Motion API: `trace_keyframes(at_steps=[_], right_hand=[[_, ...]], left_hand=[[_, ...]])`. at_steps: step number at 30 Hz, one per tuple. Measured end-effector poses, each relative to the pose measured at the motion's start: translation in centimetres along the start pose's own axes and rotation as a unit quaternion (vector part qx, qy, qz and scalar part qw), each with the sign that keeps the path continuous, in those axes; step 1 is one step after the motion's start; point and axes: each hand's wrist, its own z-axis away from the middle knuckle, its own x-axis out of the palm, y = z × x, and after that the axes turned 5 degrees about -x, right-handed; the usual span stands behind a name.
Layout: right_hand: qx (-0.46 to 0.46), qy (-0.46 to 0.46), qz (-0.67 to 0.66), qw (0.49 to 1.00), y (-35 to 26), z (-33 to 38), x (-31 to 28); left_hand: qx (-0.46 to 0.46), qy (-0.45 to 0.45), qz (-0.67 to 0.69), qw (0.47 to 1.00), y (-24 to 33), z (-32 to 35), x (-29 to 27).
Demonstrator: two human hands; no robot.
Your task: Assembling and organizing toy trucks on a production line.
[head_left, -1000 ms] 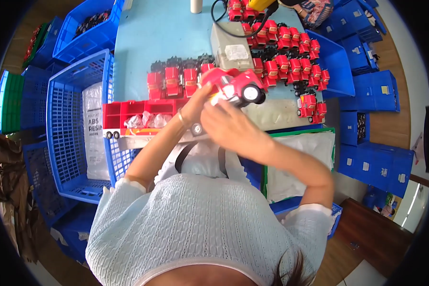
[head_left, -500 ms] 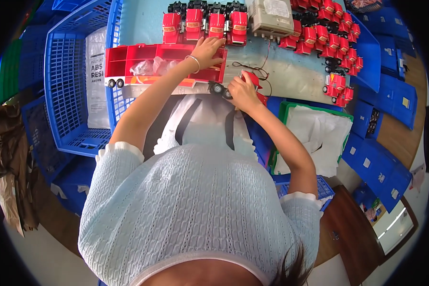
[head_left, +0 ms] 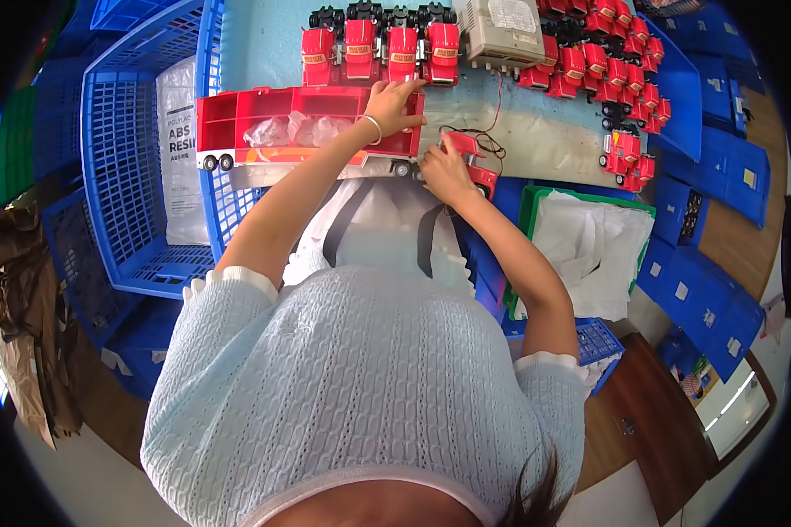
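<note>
**Cab at the trailer's front end, many cabs waiting**

We see the left hand (head_left: 394, 104) lying on the right end of the long red trailer (head_left: 299, 132), upper middle of the frame, fingers spread and pressing on its top edge rather than wrapped around it. The trailer lies open-topped, with clear plastic bags (head_left: 294, 132) inside its compartments. Just right of it, the right hand (head_left: 446, 169) grips a red truck cab (head_left: 473, 163), fingers curled around its near side; thin dark wires (head_left: 488, 140) loop beside the cab. Cab and trailer sit close together on the pale blue table (head_left: 264, 44), but we cannot tell whether they touch or are joined.

We judge the work to be mid-way on this one unit: the trailer is steadied and the cab brought up, the joining apparently not finished. A row of four red cabs (head_left: 380, 44) stands along the top edge, with many more red cabs (head_left: 620, 79) clustered at upper right beside a grey box (head_left: 505, 28), so plenty seems left.
</note>
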Motion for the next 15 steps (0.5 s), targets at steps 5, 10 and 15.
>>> trace_keyframes(at_steps=[5,10,15], right_hand=[[-0.043,0.015,0.008,0.999,-0.1,-1.0,1.2],[-0.071,0.059,-0.002,0.996,0.8,-0.3,1.7],[-0.06,0.086,-0.031,0.994,0.9,0.3,0.5]], left_hand=[[-0.006,0.005,0.04,0.999,-0.4,0.4,-0.2],[-0.002,0.009,0.046,0.999,0.1,0.3,0.2],[0.001,0.011,0.041,0.999,0.1,0.2,0.0]])
